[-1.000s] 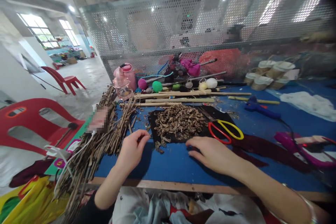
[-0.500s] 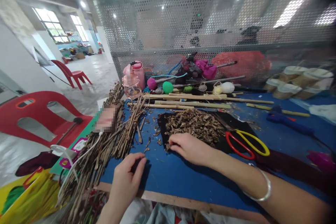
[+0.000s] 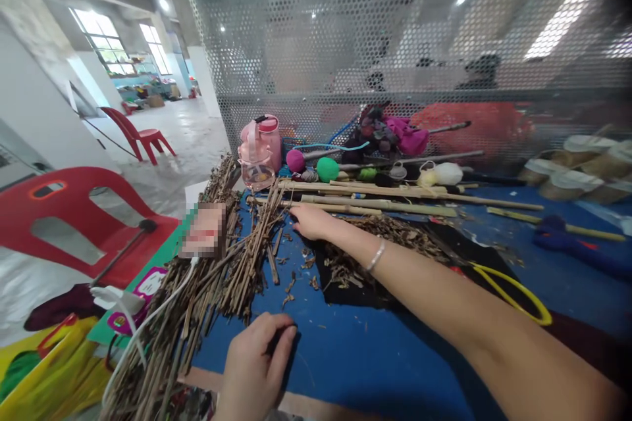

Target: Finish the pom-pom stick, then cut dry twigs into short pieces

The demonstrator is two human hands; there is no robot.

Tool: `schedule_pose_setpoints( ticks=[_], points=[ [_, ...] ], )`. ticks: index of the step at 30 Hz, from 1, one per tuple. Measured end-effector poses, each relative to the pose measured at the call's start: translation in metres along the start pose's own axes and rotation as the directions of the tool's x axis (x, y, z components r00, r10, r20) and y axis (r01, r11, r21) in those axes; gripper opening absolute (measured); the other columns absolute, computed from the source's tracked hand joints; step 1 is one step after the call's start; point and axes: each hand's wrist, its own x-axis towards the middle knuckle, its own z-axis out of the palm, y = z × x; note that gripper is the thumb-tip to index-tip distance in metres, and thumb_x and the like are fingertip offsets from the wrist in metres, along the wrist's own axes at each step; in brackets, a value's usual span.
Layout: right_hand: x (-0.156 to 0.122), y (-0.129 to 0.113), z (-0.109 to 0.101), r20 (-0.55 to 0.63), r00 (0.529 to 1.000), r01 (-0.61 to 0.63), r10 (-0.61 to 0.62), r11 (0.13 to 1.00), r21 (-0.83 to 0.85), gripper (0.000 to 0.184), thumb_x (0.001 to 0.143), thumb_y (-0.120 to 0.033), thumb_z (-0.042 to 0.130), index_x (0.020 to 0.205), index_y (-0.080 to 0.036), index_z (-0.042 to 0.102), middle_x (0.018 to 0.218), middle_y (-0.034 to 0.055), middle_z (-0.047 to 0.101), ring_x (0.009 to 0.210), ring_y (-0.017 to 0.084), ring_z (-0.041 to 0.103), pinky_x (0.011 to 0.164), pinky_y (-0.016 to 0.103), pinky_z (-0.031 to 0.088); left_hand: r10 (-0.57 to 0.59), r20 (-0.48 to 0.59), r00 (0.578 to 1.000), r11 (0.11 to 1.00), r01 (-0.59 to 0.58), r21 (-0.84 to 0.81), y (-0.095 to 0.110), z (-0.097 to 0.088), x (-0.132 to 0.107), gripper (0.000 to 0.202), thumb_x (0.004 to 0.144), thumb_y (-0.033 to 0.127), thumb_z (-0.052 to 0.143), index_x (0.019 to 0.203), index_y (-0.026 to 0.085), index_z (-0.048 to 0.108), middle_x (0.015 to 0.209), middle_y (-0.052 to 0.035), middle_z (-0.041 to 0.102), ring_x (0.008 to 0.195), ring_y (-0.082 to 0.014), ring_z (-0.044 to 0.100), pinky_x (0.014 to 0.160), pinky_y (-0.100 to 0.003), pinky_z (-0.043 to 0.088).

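Note:
My right hand (image 3: 311, 220) reaches forward across the blue table (image 3: 375, 362), its fingers resting by the far end of a bundle of dry brown twigs (image 3: 247, 243) and just below a long bamboo stick (image 3: 380, 204). Whether the hand grips anything cannot be told. A silver bangle sits on that wrist. Under my forearm lies a pile of brown chips (image 3: 395, 233) on a black cloth (image 3: 355, 289). My left hand (image 3: 257, 368) rests on the table near the front edge, fingers curled and holding nothing, beside the twig pile.
Yellow-handled scissors (image 3: 513, 296) lie right of my forearm. A pink jug (image 3: 259, 151), yarn balls (image 3: 326, 169) and more sticks stand along a perforated metal screen (image 3: 395, 46). A blue glue gun (image 3: 577, 247) lies far right. Red chairs (image 3: 64, 223) stand to the left, a yellow bag (image 3: 44, 375) below.
My right hand has moved from the near edge of the chip pile forward and left to the twigs' far end. My left hand drew back toward the table's front edge.

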Motion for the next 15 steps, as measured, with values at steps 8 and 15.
schedule_pose_setpoints(
  ticks=[8, 15],
  points=[
    [-0.005, -0.009, -0.001, 0.113, 0.984, 0.138, -0.134, 0.990, -0.027, 0.014, 0.074, -0.012, 0.055, 0.079, -0.016, 0.068, 0.079, 0.0081, 0.070, 0.078, 0.020, 0.063, 0.064, 0.024, 0.040, 0.019, 0.002, 1.000, 0.999, -0.018, -0.048, 0.001, -0.001, -0.001, 0.014, 0.088, 0.023, 0.049, 0.087, 0.021, 0.062, 0.074, -0.0014, 0.064, 0.067, -0.0120, 0.061, 0.061, -0.020, 0.046],
    [-0.045, -0.059, 0.003, -0.033, 0.935, 0.355, -0.354, 0.935, 0.024, 0.019, 0.078, -0.026, 0.053, 0.091, -0.020, 0.066, 0.094, 0.0045, 0.067, 0.085, 0.018, 0.061, 0.067, 0.025, 0.042, -0.002, 0.031, 1.000, 0.998, 0.004, -0.059, 0.003, -0.002, 0.000, 0.014, 0.088, 0.023, 0.048, 0.085, 0.021, 0.062, 0.076, -0.0016, 0.064, 0.069, -0.0125, 0.061, 0.063, -0.021, 0.046]
  ],
)
